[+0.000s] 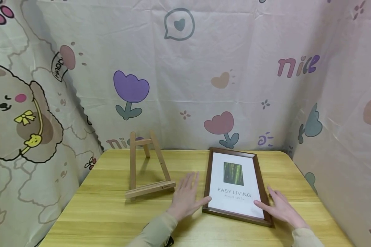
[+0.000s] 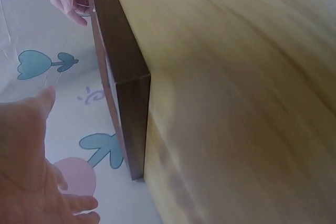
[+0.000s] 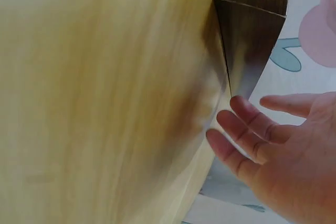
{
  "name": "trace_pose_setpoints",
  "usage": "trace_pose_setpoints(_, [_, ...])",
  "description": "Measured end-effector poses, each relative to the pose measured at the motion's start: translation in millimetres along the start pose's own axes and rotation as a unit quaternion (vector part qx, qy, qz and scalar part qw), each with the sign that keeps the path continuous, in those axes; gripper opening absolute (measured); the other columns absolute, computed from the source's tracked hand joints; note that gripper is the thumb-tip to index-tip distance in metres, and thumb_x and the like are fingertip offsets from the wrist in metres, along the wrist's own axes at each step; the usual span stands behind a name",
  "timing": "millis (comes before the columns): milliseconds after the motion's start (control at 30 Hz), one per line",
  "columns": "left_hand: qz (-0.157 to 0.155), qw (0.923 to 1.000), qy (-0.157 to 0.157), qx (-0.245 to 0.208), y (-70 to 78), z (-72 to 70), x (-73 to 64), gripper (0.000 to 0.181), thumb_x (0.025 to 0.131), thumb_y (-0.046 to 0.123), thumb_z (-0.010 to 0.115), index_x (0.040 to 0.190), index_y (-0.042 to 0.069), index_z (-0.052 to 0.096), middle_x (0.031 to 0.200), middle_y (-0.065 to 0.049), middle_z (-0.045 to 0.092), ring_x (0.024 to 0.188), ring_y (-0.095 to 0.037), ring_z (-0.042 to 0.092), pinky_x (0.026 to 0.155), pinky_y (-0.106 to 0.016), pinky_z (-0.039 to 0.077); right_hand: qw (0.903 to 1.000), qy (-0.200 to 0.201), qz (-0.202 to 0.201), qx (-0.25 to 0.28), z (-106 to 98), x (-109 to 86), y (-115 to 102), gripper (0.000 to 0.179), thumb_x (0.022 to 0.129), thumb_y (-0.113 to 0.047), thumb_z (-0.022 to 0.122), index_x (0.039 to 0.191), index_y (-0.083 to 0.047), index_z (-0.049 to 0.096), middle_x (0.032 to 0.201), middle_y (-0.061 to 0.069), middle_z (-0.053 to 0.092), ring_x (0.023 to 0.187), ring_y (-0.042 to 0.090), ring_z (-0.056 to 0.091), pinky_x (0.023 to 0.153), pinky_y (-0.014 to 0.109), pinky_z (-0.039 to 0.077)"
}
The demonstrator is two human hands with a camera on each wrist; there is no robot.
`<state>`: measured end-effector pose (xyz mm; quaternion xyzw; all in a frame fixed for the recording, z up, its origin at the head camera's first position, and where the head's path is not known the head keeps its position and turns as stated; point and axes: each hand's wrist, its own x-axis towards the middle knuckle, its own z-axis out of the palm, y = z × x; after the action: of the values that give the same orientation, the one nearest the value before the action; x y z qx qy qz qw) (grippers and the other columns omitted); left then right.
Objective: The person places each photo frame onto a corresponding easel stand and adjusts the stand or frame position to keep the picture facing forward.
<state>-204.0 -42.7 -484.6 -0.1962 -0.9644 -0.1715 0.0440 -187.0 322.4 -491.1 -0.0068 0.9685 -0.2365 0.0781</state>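
A dark brown picture frame [image 1: 208,187] lies flat on the table, its white insert [image 1: 232,206] printed "EASY LIVING" below a green forest picture. My left hand [image 1: 187,199] is beside its left edge, fingers straight and thumb pointing towards the near left corner. By the right edge, my right hand [image 1: 281,207] has its fingers extended and its thumb over the frame's border. Neither hand grips the frame; whether the fingertips touch it I cannot tell. In the right wrist view, the right fingers [image 3: 247,135] are near the frame's side [image 3: 247,40].
A small wooden easel [image 1: 150,189] stands upright on the table [image 1: 96,212], left of my left hand. Behind and at both sides hangs a white cloth [image 1: 179,68] printed with flowers and a cartoon animal. A small dark item lies under my left sleeve [image 1: 160,226].
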Motion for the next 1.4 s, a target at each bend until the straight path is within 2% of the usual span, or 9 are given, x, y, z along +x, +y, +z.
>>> trace_pose_setpoints(100, [0.004, 0.9996, -0.018, -0.023, 2.9, 5.6, 4.1, 0.099, 0.093, 0.07, 0.05, 0.162, 0.009, 0.015, 0.168, -0.017, 0.021, 0.155, -0.036, 0.024, 0.126, -0.053, 0.024, 0.9998, -0.001, -0.001, 0.018, 0.8, -0.3, 1.5, 0.107, 0.089, -0.058, 0.067, 0.153, 0.015, 0.019, 0.141, 0.049, 0.035, 0.128, 0.062, 0.042, 0.1, 0.07, 0.044])
trace_pose_setpoints(200, [0.0, 0.9985, -0.034, -0.044, 5.5, 11.0, 7.3, 0.101, 0.092, 0.07, 0.052, 0.162, 0.009, 0.013, 0.167, -0.02, 0.023, 0.153, -0.038, 0.027, 0.126, -0.054, 0.025, 0.9993, 0.001, -0.006, 0.038, 1.4, -0.4, 3.1, 0.107, 0.087, -0.052, 0.072, 0.152, 0.017, 0.022, 0.13, 0.04, 0.049, 0.112, 0.046, 0.057, 0.093, 0.058, 0.053])
trace_pose_setpoints(267, [-0.004, 0.9976, -0.043, -0.055, 7.2, 14.2, 8.8, 0.102, 0.092, 0.07, 0.054, 0.163, 0.01, 0.012, 0.165, -0.022, 0.026, 0.152, -0.04, 0.03, 0.125, -0.056, 0.027, 0.9986, 0.002, -0.013, 0.051, 1.8, -0.6, 4.3, 0.107, 0.085, -0.048, 0.077, 0.15, 0.018, 0.023, 0.124, 0.031, 0.056, 0.104, 0.033, 0.059, 0.085, 0.048, 0.055])
trace_pose_setpoints(367, [-0.008, 0.9959, -0.052, -0.074, 9.8, 18.3, 10.4, 0.103, 0.091, 0.069, 0.056, 0.163, 0.01, 0.012, 0.162, -0.025, 0.03, 0.149, -0.043, 0.034, 0.122, -0.058, 0.03, 0.9972, 0.0, -0.024, 0.071, 2.0, -1.0, 5.6, 0.107, 0.082, -0.042, 0.081, 0.148, 0.021, 0.024, 0.12, 0.027, 0.061, 0.1, 0.027, 0.058, 0.081, 0.04, 0.054])
trace_pose_setpoints(500, [-0.023, 0.9929, -0.068, -0.095, 12.5, 22.5, 12.1, 0.107, 0.088, 0.071, 0.058, 0.163, 0.011, 0.012, 0.16, -0.026, 0.033, 0.147, -0.046, 0.035, 0.118, -0.062, 0.034, 0.9946, -0.01, -0.029, 0.099, 2.1, -0.9, 6.4, 0.107, 0.079, -0.035, 0.085, 0.146, 0.024, 0.024, 0.114, 0.021, 0.065, 0.095, 0.023, 0.06, 0.079, 0.034, 0.054])
trace_pose_setpoints(700, [-0.036, 0.991, -0.086, -0.097, 13.2, 30.9, 17.9, 0.115, 0.083, 0.076, 0.06, 0.162, 0.008, 0.011, 0.16, -0.025, 0.034, 0.147, -0.045, 0.036, 0.115, -0.061, 0.039, 0.9872, -0.04, -0.025, 0.153, 3.5, -1.2, 7.9, 0.105, 0.079, -0.027, 0.086, 0.147, 0.022, 0.022, 0.107, 0.015, 0.064, 0.091, 0.019, 0.057, 0.073, 0.025, 0.051])
trace_pose_setpoints(1100, [-0.04, 0.9838, -0.103, -0.142, 6.6, 42.0, 29.1, 0.122, 0.077, 0.071, 0.071, 0.16, 0.001, 0.015, 0.159, -0.026, 0.03, 0.149, -0.043, 0.029, 0.12, -0.061, 0.031, 0.9691, -0.089, -0.071, 0.219, 6.8, -3.0, 17.4, 0.103, 0.081, -0.019, 0.084, 0.149, 0.022, 0.018, 0.106, 0.017, 0.061, 0.088, 0.019, 0.056, 0.071, 0.021, 0.051])
trace_pose_setpoints(1233, [-0.039, 0.9812, -0.098, -0.162, 4.4, 44.3, 33.4, 0.124, 0.073, 0.067, 0.077, 0.159, -0.002, 0.019, 0.155, -0.024, 0.034, 0.14, -0.037, 0.034, 0.118, -0.058, 0.033, 0.9689, -0.102, -0.067, 0.215, 6.0, -3.9, 18.7, 0.097, 0.082, -0.022, 0.084, 0.144, 0.025, 0.025, 0.105, 0.015, 0.062, 0.09, 0.019, 0.056, 0.071, 0.021, 0.051])
trace_pose_setpoints(1400, [-0.03, 0.9806, -0.101, -0.165, 1.8, 46.1, 37.4, 0.126, 0.067, 0.063, 0.085, 0.158, 0.0, 0.024, 0.144, -0.018, 0.04, 0.124, -0.029, 0.037, 0.107, -0.049, 0.039, 0.9659, -0.125, -0.078, 0.213, 4.3, -3.7, 19.8, 0.093, 0.082, -0.023, 0.084, 0.141, 0.024, 0.03, 0.105, 0.014, 0.063, 0.094, 0.021, 0.057, 0.073, 0.022, 0.051])
